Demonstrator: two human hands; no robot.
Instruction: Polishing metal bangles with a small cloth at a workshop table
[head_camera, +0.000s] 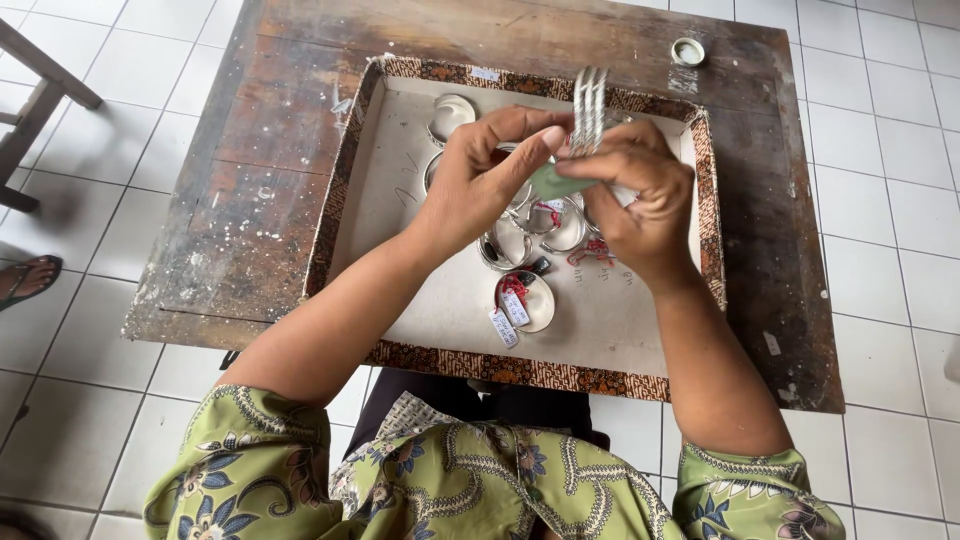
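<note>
My right hand (640, 195) grips a stack of silver bangles (589, 108), held upright above a shallow tray. My left hand (485, 175) pinches a small green cloth (556, 183) against the lower part of the bangles. Below the hands, several more silver bangles (530, 235) lie on the tray's pale floor. One bangle (528, 300) near the front carries red thread and white paper tags.
The tray (520, 370) has a brown patterned rim and rests on a worn wooden table (255, 200). A small round metal lid (688, 51) lies at the table's far right. White floor tiles surround the table. A sandalled foot (25, 280) shows at left.
</note>
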